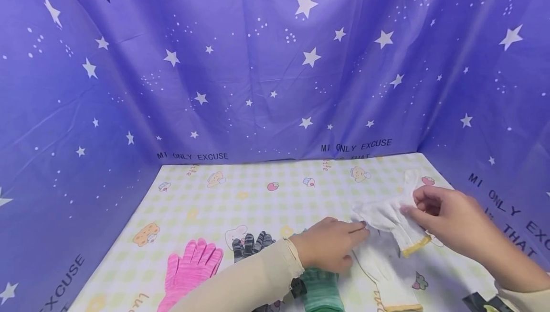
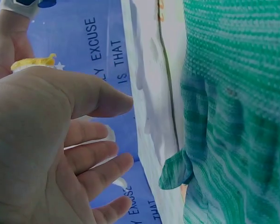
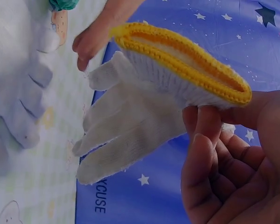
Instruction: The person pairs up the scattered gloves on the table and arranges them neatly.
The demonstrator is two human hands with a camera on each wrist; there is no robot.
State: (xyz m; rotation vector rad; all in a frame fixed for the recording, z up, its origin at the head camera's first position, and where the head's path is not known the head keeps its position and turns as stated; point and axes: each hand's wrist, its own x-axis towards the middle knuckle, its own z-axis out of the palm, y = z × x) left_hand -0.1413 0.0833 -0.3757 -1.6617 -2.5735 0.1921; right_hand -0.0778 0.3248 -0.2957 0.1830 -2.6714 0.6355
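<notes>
A white knit glove [image 1: 393, 216] with a yellow cuff edge hangs above the table on the right. My right hand [image 1: 451, 226] pinches it near the cuff between thumb and fingers, and in the right wrist view the cuff opening [image 3: 186, 60] gapes. My left hand [image 1: 328, 242] reaches over with fingers extended, its fingertips close to one end of that glove; whether they touch it I cannot tell. Beneath lies a second white glove [image 1: 382, 274] flat on the table. A green glove [image 2: 238, 107] lies under my left hand.
Left of the green glove lie a black-and-grey striped glove [image 1: 253, 245], partly hidden by my left sleeve [image 1: 245, 278], and a pink glove [image 1: 193, 266]. The checked tablecloth [image 1: 258, 211] meets a purple star-printed curtain [image 1: 266, 73] at the back and sides.
</notes>
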